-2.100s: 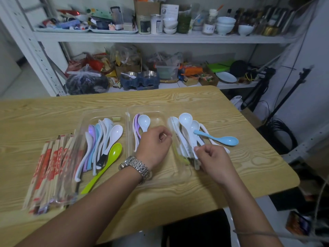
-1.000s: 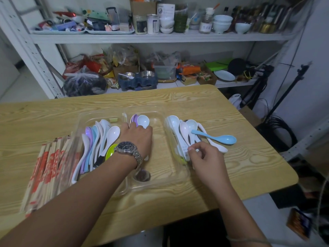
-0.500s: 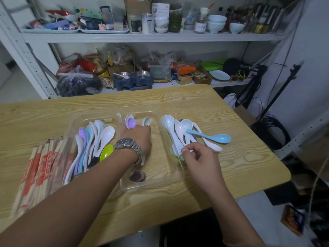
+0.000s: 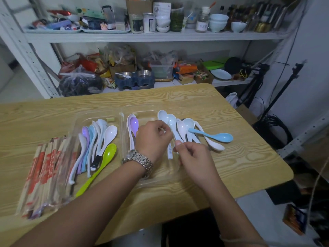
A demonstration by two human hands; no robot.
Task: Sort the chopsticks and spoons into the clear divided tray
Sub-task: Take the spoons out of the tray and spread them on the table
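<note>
Spoon sorting is in hand. The right hand pinches the handle of a white spoon from the pile at 3 o'clock of the tray. The left hand curls over the middle compartment (whether it grips anything, I cannot tell). Next, I judge: lift the spoon clear, toward 9 o'clock, into the tray.

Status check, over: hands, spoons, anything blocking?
Left hand curled beside the white spoon pile, hold unclear. Right hand pinches one white spoon by its handle. Blue spoon lies across the pile.

Cluttered shelf behind wooden table
</note>
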